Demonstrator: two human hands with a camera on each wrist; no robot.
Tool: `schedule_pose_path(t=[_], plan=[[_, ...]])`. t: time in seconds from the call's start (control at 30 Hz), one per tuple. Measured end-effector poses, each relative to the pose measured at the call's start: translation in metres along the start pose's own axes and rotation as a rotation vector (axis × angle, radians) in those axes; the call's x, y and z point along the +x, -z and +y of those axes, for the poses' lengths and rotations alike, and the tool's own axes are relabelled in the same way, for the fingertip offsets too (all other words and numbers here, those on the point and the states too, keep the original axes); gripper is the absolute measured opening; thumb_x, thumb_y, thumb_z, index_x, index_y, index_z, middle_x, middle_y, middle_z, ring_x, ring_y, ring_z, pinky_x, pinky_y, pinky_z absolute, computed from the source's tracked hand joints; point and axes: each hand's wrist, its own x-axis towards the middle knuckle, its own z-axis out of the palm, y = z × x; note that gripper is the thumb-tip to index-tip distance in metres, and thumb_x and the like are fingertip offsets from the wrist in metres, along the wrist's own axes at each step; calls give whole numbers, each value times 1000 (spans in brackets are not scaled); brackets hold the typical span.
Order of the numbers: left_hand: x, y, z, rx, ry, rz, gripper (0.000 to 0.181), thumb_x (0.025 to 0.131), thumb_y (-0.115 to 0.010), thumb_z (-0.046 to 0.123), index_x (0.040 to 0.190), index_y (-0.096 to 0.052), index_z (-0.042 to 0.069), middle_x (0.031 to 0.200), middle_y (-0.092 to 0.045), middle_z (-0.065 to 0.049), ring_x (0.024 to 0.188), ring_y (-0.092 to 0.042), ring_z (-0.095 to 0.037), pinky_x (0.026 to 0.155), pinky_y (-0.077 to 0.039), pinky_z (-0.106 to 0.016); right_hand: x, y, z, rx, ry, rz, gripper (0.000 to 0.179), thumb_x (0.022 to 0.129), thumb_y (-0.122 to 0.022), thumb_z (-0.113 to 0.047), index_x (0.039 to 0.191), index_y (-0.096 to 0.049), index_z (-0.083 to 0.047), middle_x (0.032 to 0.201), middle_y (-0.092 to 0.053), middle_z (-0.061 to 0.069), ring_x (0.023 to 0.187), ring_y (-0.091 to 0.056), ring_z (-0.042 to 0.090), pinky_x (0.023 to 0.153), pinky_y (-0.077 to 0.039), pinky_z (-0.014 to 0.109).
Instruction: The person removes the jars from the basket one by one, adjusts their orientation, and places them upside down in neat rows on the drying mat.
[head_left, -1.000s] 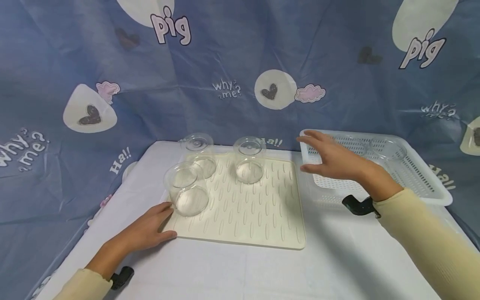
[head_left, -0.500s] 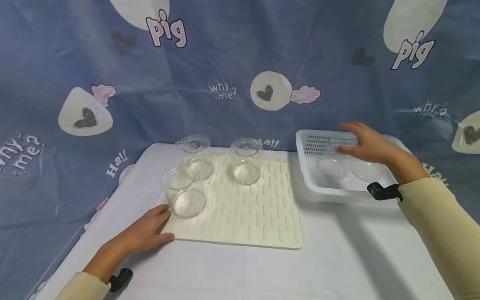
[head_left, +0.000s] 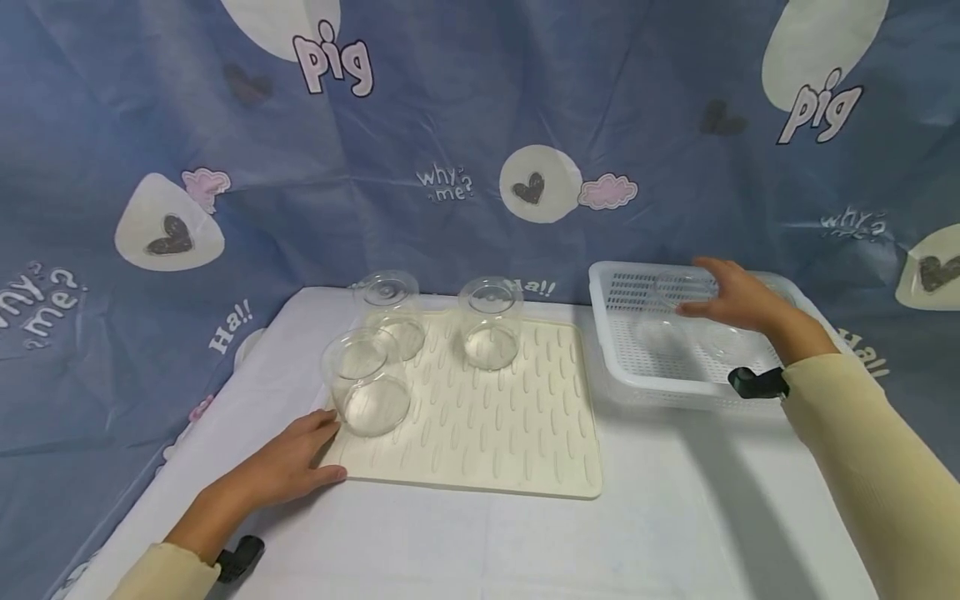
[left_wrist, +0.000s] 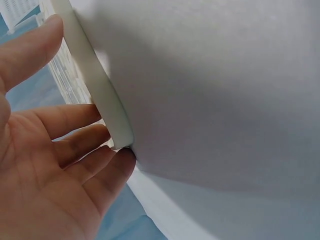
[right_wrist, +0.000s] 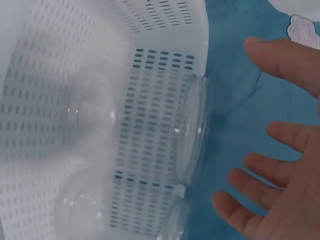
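Note:
My left hand (head_left: 288,462) rests at the near left corner of a cream ribbed mat (head_left: 517,433). In the left wrist view, its thumb lies against one edge and its fingertips (left_wrist: 97,114) touch the mat around the corner. My right hand (head_left: 738,296) is over a white perforated basket (head_left: 618,358), thumb and fingers spread apart. Beside that hand, a clear cup (head_left: 663,304) leans inside the basket, its rim (right_wrist: 195,132) near the basket's edge. A second clear cup (right_wrist: 82,210) lies next to it, partly hidden by the hand in the head view.
Three clear cups stand on the mat: one at the front left (head_left: 375,407), one behind it (head_left: 405,333), one in the back middle (head_left: 491,343). A white cloth (head_left: 480,542) covers the table; a blue printed curtain (head_left: 450,100) hangs behind.
My right hand has moved right, from the basket's left rim to over the cups inside, then lowered slightly. My left hand stays at the mat's corner. The head view has shifted a little.

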Motion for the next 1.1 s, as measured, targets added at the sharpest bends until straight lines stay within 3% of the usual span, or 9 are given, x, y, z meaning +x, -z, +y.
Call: schedule_pose_path(t=[0.23, 0.37, 0.47, 0.63, 0.8, 1.0, 1.1], plan=[[0, 2, -3, 8, -2, -12, 72, 83, -78, 34, 130, -55, -16, 139, -48, -35, 127, -48, -52, 103, -45, -61, 18, -6, 5, 89, -93, -42, 107, 86, -73, -38, 156, -5, 6, 156, -17, 39, 141, -21, 58, 114, -20, 75], [0, 3, -5, 22, 3, -13, 72, 82, -78, 35, 129, -56, -15, 138, -49, -34, 127, -49, -52, 102, -46, -61, 25, -10, 4, 85, -143, -100, 114, 86, -73, -44, 155, 1, 7, 155, -20, 38, 141, -22, 57, 115, -20, 73], [0, 1, -4, 14, 0, -3, 71, 83, -78, 35, 129, -56, -15, 138, -50, -33, 127, -49, -51, 102, -46, -61, 28, -12, 5, 75, -163, -120, 117, 85, -73, -45, 155, 4, 8, 157, -14, 39, 143, -17, 58, 116, -18, 72], [3, 2, -2, 8, 11, -12, 74, 83, -78, 36, 132, -54, -14, 141, -47, -33, 129, -47, -52, 103, -45, -62, 31, -15, 13, 121, -204, -122, 120, 84, -73, -48, 155, 7, 5, 158, -13, 38, 144, -15, 59, 116, -17, 73], [4, 4, 0, 4, 17, -32, 75, 83, -78, 36, 132, -53, -15, 141, -47, -34, 129, -46, -53, 103, -44, -62, 34, -22, 18, 169, -203, -81, 117, 83, -76, -45, 156, 1, 4, 156, -21, 37, 143, -20, 58, 116, -20, 73], [3, 3, 1, -3, 17, -36, 75, 82, -79, 36, 131, -54, -15, 139, -48, -34, 128, -48, -52, 103, -45, -62, 35, -33, 23, 272, -235, -81, 121, 86, -73, -42, 154, 14, 7, 160, -3, 37, 147, -9, 57, 118, -15, 72], [2, 3, 0, 1, 22, -32, 74, 82, -79, 36, 130, -55, -15, 139, -48, -33, 127, -48, -52, 102, -45, -62, 35, -39, 26, 344, -242, -102, 123, 87, -73, -39, 152, 23, 3, 160, 5, 36, 146, -11, 58, 117, -19, 71]])
